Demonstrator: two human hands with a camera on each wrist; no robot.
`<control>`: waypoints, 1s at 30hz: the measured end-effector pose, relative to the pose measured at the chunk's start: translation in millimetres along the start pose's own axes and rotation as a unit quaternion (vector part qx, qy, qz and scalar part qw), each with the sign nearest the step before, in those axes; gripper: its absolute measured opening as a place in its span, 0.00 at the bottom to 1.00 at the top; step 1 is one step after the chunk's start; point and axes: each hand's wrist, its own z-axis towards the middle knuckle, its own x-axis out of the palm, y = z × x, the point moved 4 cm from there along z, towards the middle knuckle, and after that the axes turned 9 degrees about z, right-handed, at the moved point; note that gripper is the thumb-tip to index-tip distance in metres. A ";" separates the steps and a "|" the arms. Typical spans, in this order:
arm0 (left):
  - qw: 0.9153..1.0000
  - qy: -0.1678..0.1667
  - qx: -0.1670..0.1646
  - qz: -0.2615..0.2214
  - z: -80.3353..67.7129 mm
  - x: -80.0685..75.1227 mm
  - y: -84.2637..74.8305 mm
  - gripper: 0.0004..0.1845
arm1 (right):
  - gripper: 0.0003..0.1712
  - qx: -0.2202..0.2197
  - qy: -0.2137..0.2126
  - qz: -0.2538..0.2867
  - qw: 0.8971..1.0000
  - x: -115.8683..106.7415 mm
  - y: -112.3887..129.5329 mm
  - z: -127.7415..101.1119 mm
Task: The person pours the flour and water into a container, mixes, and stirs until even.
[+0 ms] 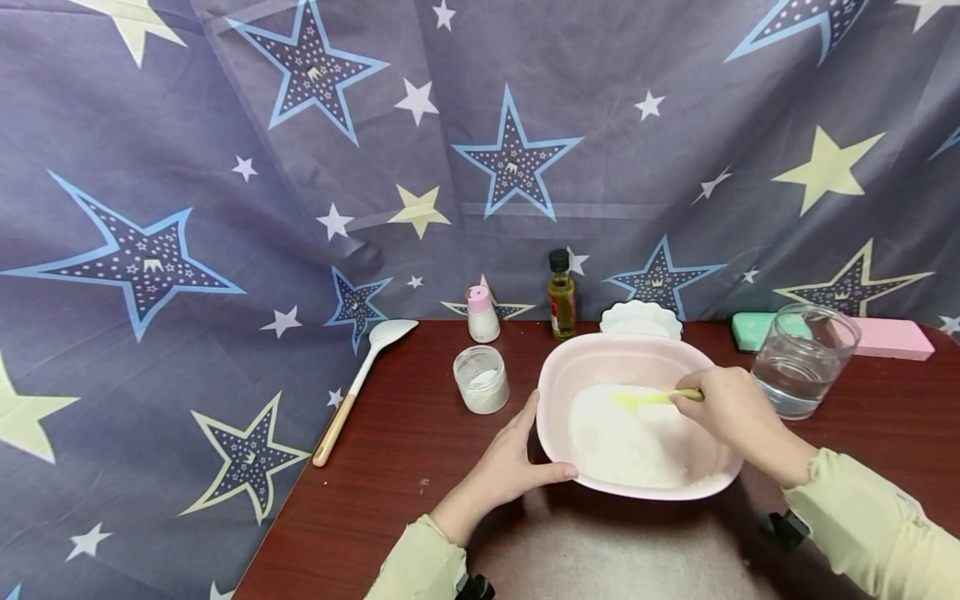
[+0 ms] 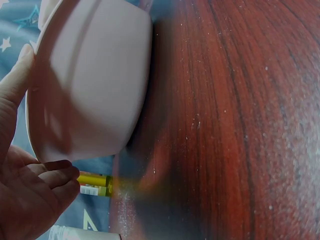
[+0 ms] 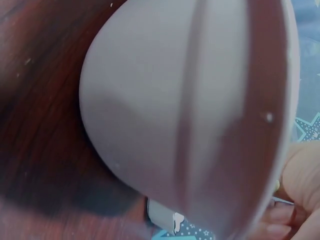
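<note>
A pink plastic basin holds a bed of white powder. My left hand grips the basin's near left corner, thumb at the front rim and fingers along the left side. In the left wrist view, those fingers lie against the outer wall. Over the basin's right side, my right hand holds a small spatula by its handle; its yellow blade touches the powder. In the right wrist view, the basin wall hides most of the spatula, and only part of the hand shows.
Left of the basin stand an open clear jar of white powder, a pink-capped shaker and a long-handled white ladle. Behind are an oil bottle and a white scalloped dish. A glass of water and sponges sit right.
</note>
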 end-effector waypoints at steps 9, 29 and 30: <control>1.000 -0.003 0.010 0.008 0.6 1.0 0.5 0.60 | 0.02 0.024 0.001 -0.017 1.000 -10.3 -9.1 -3.5; 1.000 0.001 0.003 -0.002 0.6 0.9 0.5 0.61 | 0.09 -0.001 0.034 -0.044 0.998 -35.3 -9.2 -11.7; 1.000 0.000 0.005 0.000 0.5 1.3 0.8 0.61 | 0.08 0.000 0.040 -0.042 0.998 -36.1 -9.3 -12.1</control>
